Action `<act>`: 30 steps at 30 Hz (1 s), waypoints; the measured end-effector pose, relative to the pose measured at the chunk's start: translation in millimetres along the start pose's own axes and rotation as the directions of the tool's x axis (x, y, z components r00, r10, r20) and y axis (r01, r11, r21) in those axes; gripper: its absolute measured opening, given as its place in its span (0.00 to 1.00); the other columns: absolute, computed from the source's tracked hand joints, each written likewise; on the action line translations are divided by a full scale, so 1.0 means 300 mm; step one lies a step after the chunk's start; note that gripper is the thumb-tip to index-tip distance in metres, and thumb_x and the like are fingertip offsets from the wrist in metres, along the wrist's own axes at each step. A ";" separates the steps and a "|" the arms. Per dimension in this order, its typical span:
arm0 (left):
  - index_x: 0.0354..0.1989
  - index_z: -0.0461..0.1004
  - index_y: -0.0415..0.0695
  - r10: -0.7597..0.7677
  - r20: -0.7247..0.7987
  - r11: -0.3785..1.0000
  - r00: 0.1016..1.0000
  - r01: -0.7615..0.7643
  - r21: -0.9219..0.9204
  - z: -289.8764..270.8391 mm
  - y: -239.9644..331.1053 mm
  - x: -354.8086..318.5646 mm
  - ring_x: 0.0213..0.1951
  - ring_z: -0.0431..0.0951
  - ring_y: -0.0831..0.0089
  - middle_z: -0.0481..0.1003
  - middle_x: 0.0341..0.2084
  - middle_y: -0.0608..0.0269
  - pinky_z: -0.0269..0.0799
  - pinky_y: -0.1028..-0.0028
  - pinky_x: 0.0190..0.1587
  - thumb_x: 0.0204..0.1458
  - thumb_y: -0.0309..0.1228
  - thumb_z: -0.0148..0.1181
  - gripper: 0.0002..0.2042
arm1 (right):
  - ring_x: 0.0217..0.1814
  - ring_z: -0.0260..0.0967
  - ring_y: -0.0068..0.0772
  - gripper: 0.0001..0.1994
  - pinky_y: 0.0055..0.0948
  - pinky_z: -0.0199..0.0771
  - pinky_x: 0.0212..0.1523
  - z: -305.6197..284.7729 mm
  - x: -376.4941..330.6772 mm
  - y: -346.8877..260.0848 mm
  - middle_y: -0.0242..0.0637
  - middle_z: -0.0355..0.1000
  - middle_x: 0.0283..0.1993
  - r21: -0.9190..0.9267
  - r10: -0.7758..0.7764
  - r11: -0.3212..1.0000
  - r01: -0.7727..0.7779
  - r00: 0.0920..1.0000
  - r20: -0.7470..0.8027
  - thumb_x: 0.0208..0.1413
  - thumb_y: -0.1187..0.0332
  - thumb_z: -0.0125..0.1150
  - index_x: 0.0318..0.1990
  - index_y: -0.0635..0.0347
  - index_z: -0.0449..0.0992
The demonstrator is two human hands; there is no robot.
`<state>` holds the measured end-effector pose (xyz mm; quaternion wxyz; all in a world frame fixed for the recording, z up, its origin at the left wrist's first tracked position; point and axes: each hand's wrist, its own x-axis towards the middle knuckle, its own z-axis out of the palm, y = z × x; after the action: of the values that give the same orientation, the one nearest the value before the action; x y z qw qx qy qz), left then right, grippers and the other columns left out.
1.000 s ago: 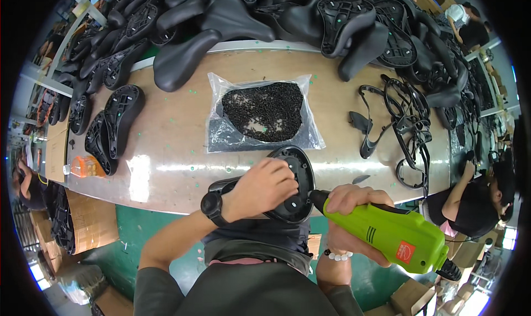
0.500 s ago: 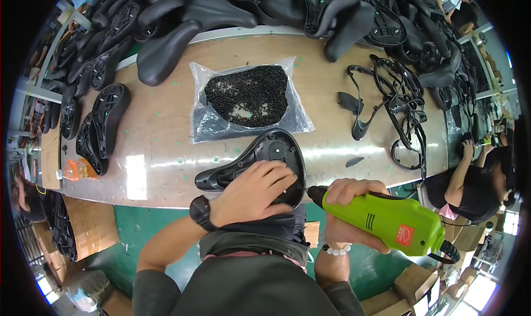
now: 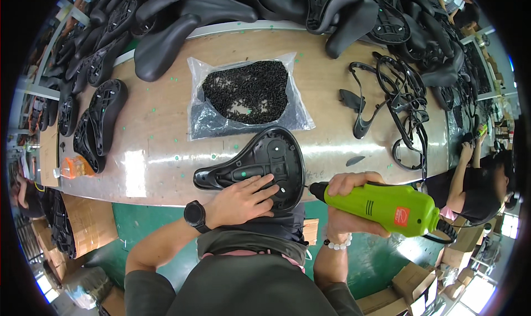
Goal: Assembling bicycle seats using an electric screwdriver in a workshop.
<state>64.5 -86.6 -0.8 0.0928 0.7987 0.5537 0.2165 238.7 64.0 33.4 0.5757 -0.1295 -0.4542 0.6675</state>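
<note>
Your left hand (image 3: 241,201) is loosely spread on that upturned black saddle (image 3: 283,161); your right hand (image 3: 347,221) is wrapped round the lime-green driver (image 3: 387,206).

Single fisheye view, left camera of a head-worn pair, looking steeply down, hands (image 3: 243,200) near at lower centre, counter (image 3: 327,86) beyond

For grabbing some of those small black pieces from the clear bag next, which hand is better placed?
Probably the left hand: it lies over the black saddle, holding no tool, while the right hand is wrapped around the green power tool.
</note>
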 end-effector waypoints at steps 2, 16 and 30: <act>0.31 0.74 0.44 -0.001 -0.015 1.000 1.000 0.001 -0.002 0.010 0.004 -0.008 0.61 0.69 0.56 0.75 0.51 0.60 0.69 0.59 0.60 0.51 0.44 0.62 0.15 | 0.21 0.64 0.35 0.56 0.31 0.67 0.25 0.007 -0.005 0.013 0.38 0.66 0.27 -0.038 0.011 0.999 -0.011 1.000 -0.014 0.32 0.13 0.43 0.52 0.60 0.65; 0.35 0.76 0.44 -0.017 -0.071 0.999 0.997 0.015 -0.028 0.023 0.006 -0.012 0.60 0.69 0.58 0.75 0.51 0.60 0.66 0.60 0.62 0.50 0.45 0.62 0.15 | 0.22 0.62 0.32 0.55 0.32 0.67 0.26 0.056 -0.047 0.035 0.39 0.66 0.27 -0.261 0.103 0.957 -0.130 0.988 -0.115 0.32 0.16 0.50 0.52 0.64 0.64; 0.31 0.76 0.44 -0.507 -0.525 0.695 0.683 0.684 0.219 -0.055 -0.500 0.055 0.41 0.72 0.61 0.70 0.32 0.60 0.73 0.65 0.39 0.45 0.37 0.62 0.10 | 0.27 0.62 0.28 0.57 0.27 0.67 0.31 0.110 -0.010 -0.025 0.37 0.65 0.30 -0.022 0.178 0.984 -0.177 0.980 0.088 0.37 0.24 0.60 0.62 0.69 0.56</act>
<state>-64.7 -17.4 -40.1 -0.1283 0.5019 0.8255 0.2240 221.7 45.7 56.3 0.4919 -0.1434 -0.4712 0.7180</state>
